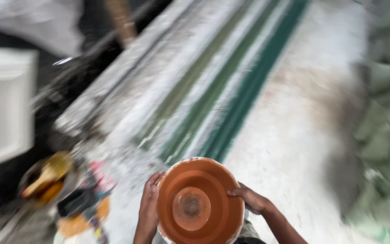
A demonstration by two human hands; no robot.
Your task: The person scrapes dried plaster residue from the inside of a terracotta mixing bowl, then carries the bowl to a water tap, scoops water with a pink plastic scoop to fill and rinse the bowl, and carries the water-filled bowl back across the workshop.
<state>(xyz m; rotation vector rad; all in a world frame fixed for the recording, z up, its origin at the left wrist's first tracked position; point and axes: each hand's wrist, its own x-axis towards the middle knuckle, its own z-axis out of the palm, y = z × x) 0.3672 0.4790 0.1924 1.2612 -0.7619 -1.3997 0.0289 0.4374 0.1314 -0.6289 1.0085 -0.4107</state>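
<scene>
1. Worktop [294, 113], long, pale and spattered with white, fills most of the view and runs from 6 o'clock up toward 1 o'clock, blurred by camera motion.
2. Green stripes [231, 90] lie along the worktop, the darkest on the right, ending just above the bowl's rim.
3. White panel [3, 104] sits at 9 o'clock, off the worktop's edge, against a dark background.
4. Greenish heap [389, 149] at 3 o'clock is too blurred to tell what it is.
5. Orange bowl [199, 203], round with a white-smeared rim and a grimy flat bottom, is at 6 o'clock, held between both hands above the near end of the worktop.
6. Clutter [64, 194] of yellow, red and orange things lies at 8 o'clock, too blurred to name.
7. Left hand [149, 210] presses flat against the bowl's left side, fingers [153, 180] straight and together along the rim.
8. Right hand [253, 200] grips the bowl's right side, fingers curled over the rim.
</scene>
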